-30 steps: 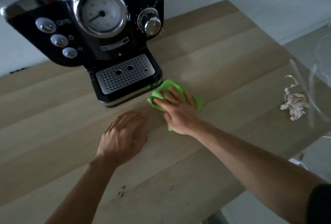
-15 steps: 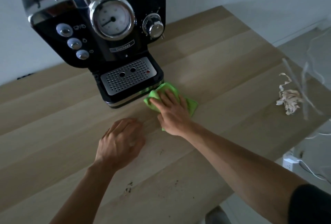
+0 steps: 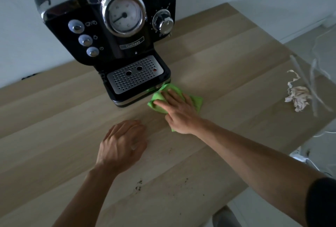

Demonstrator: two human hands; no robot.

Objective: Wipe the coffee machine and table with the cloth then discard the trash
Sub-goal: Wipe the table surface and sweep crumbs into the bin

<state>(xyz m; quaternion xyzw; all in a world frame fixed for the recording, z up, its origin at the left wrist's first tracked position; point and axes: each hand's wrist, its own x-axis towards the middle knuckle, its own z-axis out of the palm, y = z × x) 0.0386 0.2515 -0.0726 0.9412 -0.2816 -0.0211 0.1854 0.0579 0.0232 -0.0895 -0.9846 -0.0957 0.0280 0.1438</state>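
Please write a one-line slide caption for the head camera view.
Right hand presses green cloth on the table beside the coffee machine; left hand rests nearby.

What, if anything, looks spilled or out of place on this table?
On the table, near its front edge, dark specks lie scattered, possibly coffee grounds. A crumpled paper wad sits by the right edge.

Right hand (image 3: 179,112), fingers flat on the green cloth (image 3: 196,101), has slid it a little left toward the coffee machine (image 3: 116,32). The cloth's far edge now meets the base's front right corner; 1.0 s ago it lay just beside it. The head view has shifted, so the machine sits further right in frame.
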